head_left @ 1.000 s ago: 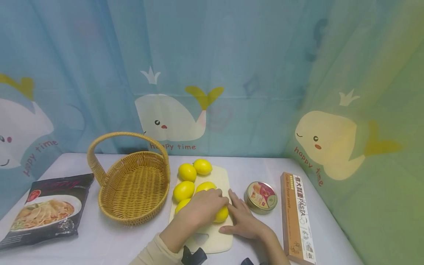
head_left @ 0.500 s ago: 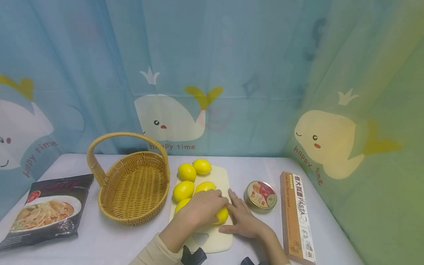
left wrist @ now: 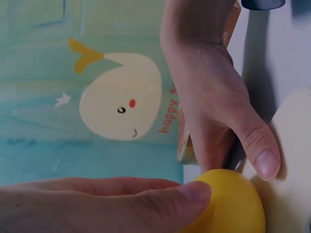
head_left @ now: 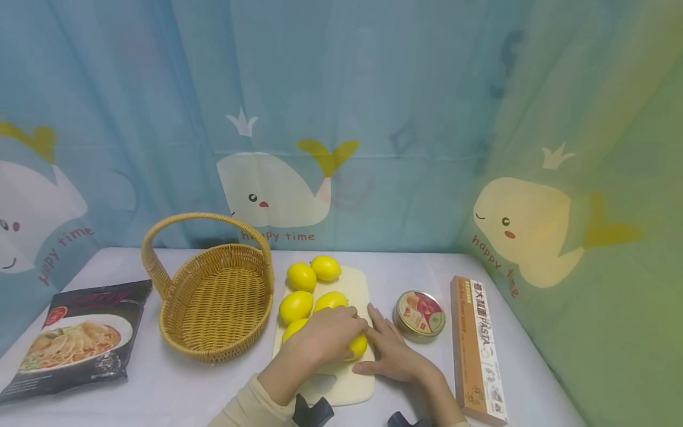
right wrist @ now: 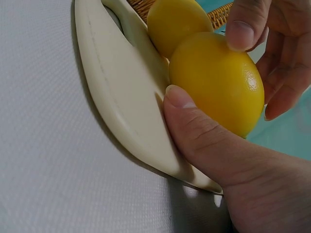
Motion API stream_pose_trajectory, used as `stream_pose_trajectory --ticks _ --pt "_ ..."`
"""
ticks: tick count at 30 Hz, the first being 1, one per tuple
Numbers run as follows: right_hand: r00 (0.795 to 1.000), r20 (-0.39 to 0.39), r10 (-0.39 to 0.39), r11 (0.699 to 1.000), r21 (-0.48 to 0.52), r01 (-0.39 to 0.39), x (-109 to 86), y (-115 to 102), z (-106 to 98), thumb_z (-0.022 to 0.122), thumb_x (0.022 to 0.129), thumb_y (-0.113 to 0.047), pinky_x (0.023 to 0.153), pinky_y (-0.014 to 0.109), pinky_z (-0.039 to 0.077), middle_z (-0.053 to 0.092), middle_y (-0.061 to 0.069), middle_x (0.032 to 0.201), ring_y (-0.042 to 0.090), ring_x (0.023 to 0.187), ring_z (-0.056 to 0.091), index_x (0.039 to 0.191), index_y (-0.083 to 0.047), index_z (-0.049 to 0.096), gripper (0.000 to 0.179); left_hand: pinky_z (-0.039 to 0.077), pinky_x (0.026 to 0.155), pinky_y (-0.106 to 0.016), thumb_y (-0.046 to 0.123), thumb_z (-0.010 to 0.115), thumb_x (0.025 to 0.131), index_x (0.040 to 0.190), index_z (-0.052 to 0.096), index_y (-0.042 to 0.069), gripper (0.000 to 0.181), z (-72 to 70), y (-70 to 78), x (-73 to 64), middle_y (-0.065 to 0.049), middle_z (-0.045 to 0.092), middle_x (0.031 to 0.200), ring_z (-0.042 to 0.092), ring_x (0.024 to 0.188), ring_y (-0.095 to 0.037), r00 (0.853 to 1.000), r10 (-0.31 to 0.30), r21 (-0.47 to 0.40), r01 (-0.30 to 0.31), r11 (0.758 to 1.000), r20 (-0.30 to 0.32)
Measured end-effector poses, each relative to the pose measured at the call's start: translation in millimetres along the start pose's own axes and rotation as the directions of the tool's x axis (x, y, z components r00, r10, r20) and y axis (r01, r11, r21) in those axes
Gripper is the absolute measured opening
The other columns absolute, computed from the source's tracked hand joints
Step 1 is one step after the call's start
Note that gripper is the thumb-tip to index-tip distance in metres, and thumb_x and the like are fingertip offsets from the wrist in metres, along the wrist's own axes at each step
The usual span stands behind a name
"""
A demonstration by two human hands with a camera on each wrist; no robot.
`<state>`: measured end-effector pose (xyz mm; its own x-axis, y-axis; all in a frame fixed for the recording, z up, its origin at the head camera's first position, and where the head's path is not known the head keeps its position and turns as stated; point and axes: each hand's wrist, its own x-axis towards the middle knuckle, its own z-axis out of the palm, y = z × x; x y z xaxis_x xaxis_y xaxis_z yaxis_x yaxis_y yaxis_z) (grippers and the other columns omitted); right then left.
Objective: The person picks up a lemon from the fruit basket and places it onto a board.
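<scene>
My left hand (head_left: 331, 333) reaches over a cream cutting board (head_left: 354, 385) and holds the near-right lemon (head_left: 357, 347), thumb on one side and fingers on the other. In the left wrist view the thumb (left wrist: 182, 199) lies on the lemon's yellow skin (left wrist: 238, 204). Beside the board's right edge rests my right hand (head_left: 395, 356), its fingers extended forward. Its thumb (right wrist: 194, 124) points toward the board, right next to the held lemon (right wrist: 214, 85) in the right wrist view. Several more lemons (head_left: 296, 307) sit on the board, some partly hidden behind the left hand.
Left of the board stands a wicker basket (head_left: 165, 332) with a tall handle. A black noodle packet (head_left: 80, 338) lies farther left. To the right are a round tin (head_left: 420, 314) and a long pasta box (head_left: 477, 350). A whale-print curtain (head_left: 405, 196) hangs behind.
</scene>
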<state>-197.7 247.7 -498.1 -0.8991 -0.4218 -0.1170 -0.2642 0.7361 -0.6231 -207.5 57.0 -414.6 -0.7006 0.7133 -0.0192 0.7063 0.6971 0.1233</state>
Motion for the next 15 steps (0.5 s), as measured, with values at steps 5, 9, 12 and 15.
stream_pose_trajectory --ticks 5,9,12,15 --pt "1.000 -0.010 -0.018 1.000 -0.010 0.018 -2.1 -0.8 0.6 0.071 0.078 -0.051 0.115 0.064 0.003 0.001 0.021 0.159 0.042 0.145 0.002 0.146 -0.015 0.038 0.084 0.050 0.075 -0.024 0.029 0.077 0.076 0.112 0.066 0.023 0.038 -1.2 2.7 -2.8 0.006 0.060 0.095 0.053 0.081 -0.008 1.000 0.003 -0.031 -0.003 1.000 0.012" --pt "1.000 -0.008 -0.019 0.999 -0.035 0.019 -0.9 -0.3 1.1 0.070 0.078 -0.053 0.115 0.063 0.004 0.001 0.021 0.159 0.042 0.146 0.003 0.145 -0.014 0.039 0.084 0.049 0.075 -0.025 0.031 0.074 0.079 0.114 0.066 0.022 0.037 -3.4 3.1 -5.3 0.005 0.058 0.096 0.050 0.081 -0.009 1.000 0.003 -0.044 -0.003 0.999 0.014" --pt "1.000 -0.009 -0.011 0.999 -0.046 0.011 -0.3 0.3 0.1 0.071 0.078 -0.052 0.116 0.062 0.004 0.002 0.021 0.159 0.041 0.146 0.003 0.146 -0.014 0.037 0.085 0.049 0.075 -0.025 0.032 0.073 0.081 0.114 0.066 0.021 0.036 -7.0 1.7 -5.9 0.005 0.056 0.095 0.050 0.080 -0.009 1.000 -0.002 -0.047 0.002 0.999 0.007" --pt "1.000 -0.005 -0.009 0.999 -0.042 0.008 0.4 1.3 0.0 0.072 0.078 -0.050 0.116 0.062 0.004 0.002 0.021 0.159 0.041 0.146 0.002 0.148 -0.014 0.034 0.088 0.050 0.074 -0.025 0.034 0.071 0.083 0.114 0.065 0.021 0.034 -9.8 -0.9 -6.3 0.006 0.056 0.095 0.051 0.079 -0.009 1.000 -0.020 -0.046 0.020 0.999 0.007"
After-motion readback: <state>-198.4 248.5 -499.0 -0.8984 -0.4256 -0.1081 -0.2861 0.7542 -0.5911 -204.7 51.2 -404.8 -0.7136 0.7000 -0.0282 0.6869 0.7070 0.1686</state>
